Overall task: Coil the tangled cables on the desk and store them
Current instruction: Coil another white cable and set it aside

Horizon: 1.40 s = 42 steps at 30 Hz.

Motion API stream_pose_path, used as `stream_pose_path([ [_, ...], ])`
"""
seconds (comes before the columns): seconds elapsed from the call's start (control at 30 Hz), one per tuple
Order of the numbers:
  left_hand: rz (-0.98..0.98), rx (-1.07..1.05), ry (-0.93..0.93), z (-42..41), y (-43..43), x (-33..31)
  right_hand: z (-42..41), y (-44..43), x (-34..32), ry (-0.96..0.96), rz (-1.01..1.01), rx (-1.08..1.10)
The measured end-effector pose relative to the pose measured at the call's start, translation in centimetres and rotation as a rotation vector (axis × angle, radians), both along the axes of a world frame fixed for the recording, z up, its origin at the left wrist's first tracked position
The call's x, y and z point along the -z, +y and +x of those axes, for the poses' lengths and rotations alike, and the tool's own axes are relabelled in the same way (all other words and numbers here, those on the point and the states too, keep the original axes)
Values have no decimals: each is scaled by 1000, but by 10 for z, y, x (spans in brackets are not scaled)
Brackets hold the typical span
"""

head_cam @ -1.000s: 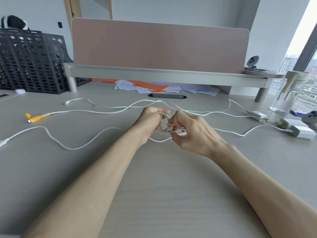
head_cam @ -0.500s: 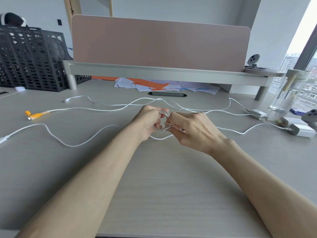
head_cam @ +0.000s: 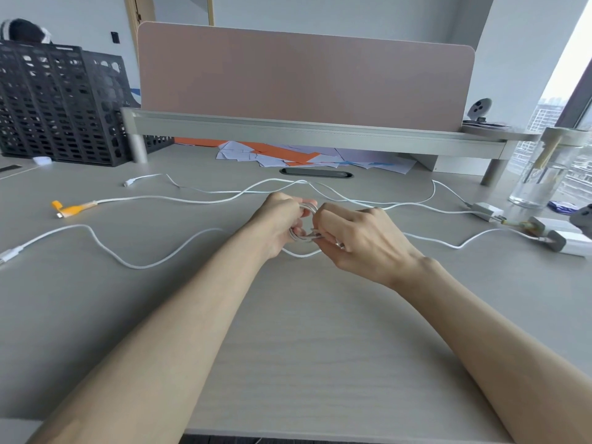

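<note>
Seen from the head camera, a person's two bare forearms reach across a pale desk (head_cam: 304, 347) and meet near its middle, where both hands work a small coil (head_cam: 305, 209) of white cable. The left hand (head_cam: 278, 224) is curled around the coil's left side, its fingers wrapped over the loops. The right hand (head_cam: 358, 241) is closed on the coil's right side, fingertips pinching the strands just beside the left hand's fingers. A loop of slack sags from beneath the hands onto the desk. The other cables (head_cam: 205, 200) lie uncoiled, fanning out from the hands toward both side edges. A long cable (head_cam: 134, 266) snakes to the left edge, where its plug lies. Behind it, an orange-tipped cable (head_cam: 75, 209) lies with its end toward the left edge, and a thinner lead ending in a white plug (head_cam: 129, 182) lies farther back. Strands running right reach a small adapter (head_cam: 485, 210) and two white chargers (head_cam: 573, 245) near the right edge. Along the back edge stands a raised shelf (head_cam: 304, 131) carrying a pink divider (head_cam: 304, 75), with orange and white papers (head_cam: 304, 157) scattered under it. A black file rack (head_cam: 61, 104) fills the back left corner, and a clear bottle (head_cam: 544, 174) stands at the back right.
</note>
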State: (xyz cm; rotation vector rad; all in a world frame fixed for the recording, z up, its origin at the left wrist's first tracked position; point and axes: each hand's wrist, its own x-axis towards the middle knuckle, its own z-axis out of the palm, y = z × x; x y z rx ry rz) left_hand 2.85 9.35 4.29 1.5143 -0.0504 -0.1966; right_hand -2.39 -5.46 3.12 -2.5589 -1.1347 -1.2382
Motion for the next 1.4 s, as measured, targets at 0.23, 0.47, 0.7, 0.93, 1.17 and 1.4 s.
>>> stream_pose_path([
  [0.23, 79, -33, -11, 3, -1, 3, 0, -5, -3, -5, -38, -21],
  [0.47, 109, -45, -15, 6, 0, 4, 1, -3, 2, 7, -73, -53],
  [0.7, 129, -5, -58, 0, 0, 3, 4, 0, 2, 313, 229, -29],
  [0.93, 40, 126, -145, -2, 4, -6, 1, -16, -2, 908, 885, -66],
  [1.17, 57, 96, -151, -4, 9, -7, -3, -17, -6, 915, 1015, -53],
  [1.4, 16, 28, -123, 0, 9, -6, -3, 2, 3, 790, 842, -22],
])
